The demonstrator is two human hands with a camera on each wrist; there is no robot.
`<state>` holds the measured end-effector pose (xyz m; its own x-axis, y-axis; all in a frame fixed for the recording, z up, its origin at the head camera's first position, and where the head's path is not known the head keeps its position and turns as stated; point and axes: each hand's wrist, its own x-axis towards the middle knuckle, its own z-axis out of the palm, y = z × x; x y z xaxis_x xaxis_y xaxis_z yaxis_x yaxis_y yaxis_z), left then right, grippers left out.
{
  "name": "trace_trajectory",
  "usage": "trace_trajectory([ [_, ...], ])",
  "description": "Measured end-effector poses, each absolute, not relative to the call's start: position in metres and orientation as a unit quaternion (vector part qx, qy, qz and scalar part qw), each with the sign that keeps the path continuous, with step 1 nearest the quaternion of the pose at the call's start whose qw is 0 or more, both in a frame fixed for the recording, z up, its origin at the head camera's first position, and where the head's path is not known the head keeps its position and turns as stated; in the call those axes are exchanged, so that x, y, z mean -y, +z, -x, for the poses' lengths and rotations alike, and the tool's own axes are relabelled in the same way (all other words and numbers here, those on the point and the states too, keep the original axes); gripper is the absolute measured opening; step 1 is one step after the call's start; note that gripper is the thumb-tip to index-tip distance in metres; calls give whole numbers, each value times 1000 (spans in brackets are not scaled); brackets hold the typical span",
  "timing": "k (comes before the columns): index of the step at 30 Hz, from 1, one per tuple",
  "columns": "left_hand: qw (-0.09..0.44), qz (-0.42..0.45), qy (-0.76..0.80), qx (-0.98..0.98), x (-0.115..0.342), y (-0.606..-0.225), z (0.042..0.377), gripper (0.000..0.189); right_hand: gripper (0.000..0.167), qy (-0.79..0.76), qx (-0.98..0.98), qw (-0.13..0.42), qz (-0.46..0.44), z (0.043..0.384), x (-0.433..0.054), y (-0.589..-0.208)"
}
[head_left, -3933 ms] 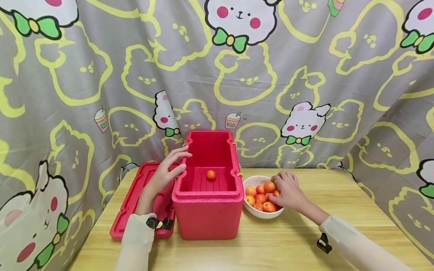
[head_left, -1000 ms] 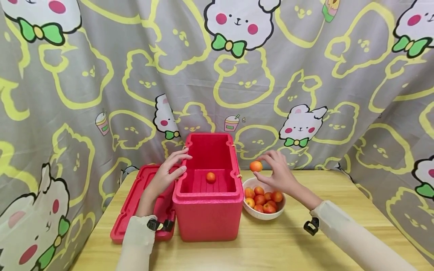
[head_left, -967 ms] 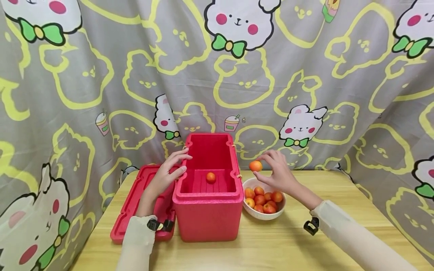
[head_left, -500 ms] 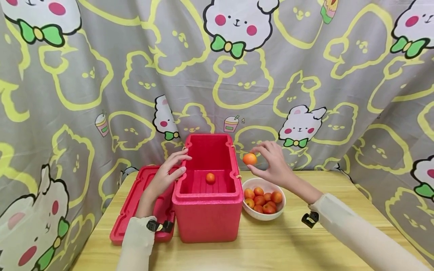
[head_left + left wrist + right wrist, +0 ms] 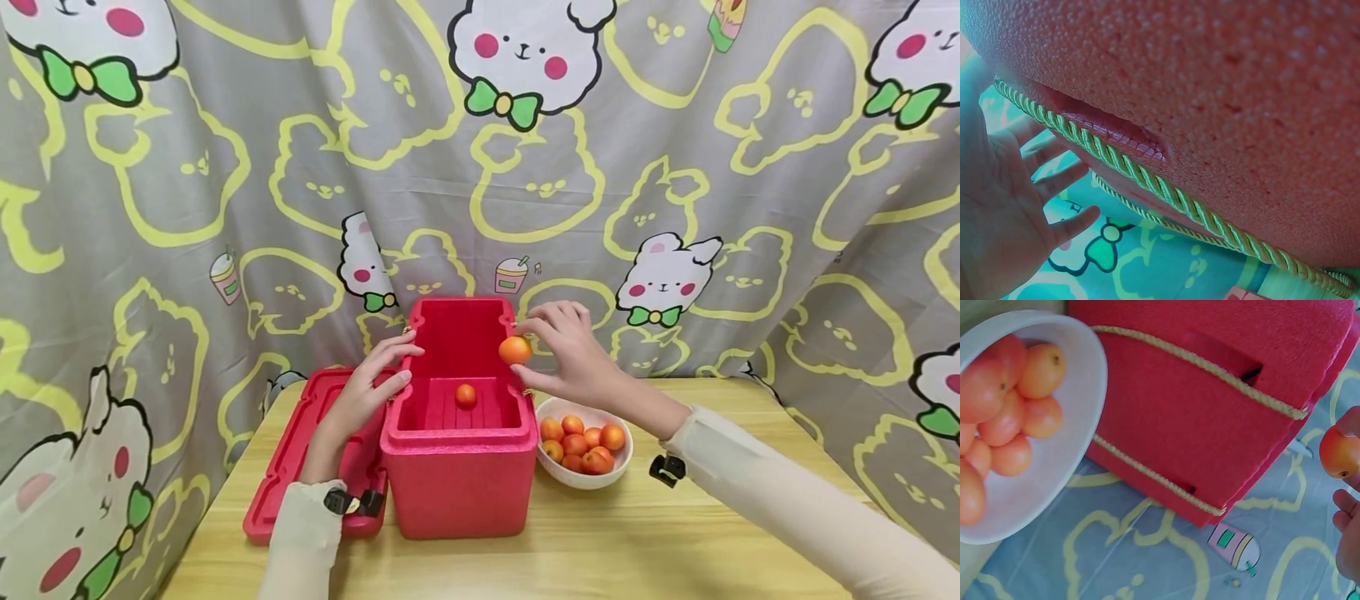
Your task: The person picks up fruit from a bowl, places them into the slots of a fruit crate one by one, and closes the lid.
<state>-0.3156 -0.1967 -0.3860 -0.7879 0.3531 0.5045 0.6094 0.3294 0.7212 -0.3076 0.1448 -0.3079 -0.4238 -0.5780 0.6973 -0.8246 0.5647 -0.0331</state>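
Note:
My right hand [image 5: 573,354] pinches a small round orange-red fruit [image 5: 514,350] between thumb and fingers, above the right rim of a red foam box [image 5: 459,492]. The box stands uncovered, and one similar fruit [image 5: 466,395] lies on its floor. On the box's left rim, my left hand [image 5: 367,387] rests with its fingers loosely extended; in the left wrist view the fingers [image 5: 1063,187] are spread beside the box wall. A white bowl [image 5: 1085,425] holding several more of these fruits stands close to the box's right side.
The red lid [image 5: 288,467] lies on the wooden table [image 5: 675,533] left of the box, partly beneath my left forearm. Yellow rope handles [image 5: 1197,360] run along the box's sides. A patterned curtain [image 5: 465,183] hangs behind the table.
My right hand took a fruit from the bowl, lifted it, and has carried it left to the box's rim. My left hand has stayed in place.

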Motion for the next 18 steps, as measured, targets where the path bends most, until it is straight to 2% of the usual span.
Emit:
trace_trajectory([
  [10,129,299,-498,804,196,-386,315,44,40,149,821,298,-463,300,-115,-296],
  [18,127,296,-494,807,196,-385,315,43,40,109,811,292,-495,302,-102,-301],
])
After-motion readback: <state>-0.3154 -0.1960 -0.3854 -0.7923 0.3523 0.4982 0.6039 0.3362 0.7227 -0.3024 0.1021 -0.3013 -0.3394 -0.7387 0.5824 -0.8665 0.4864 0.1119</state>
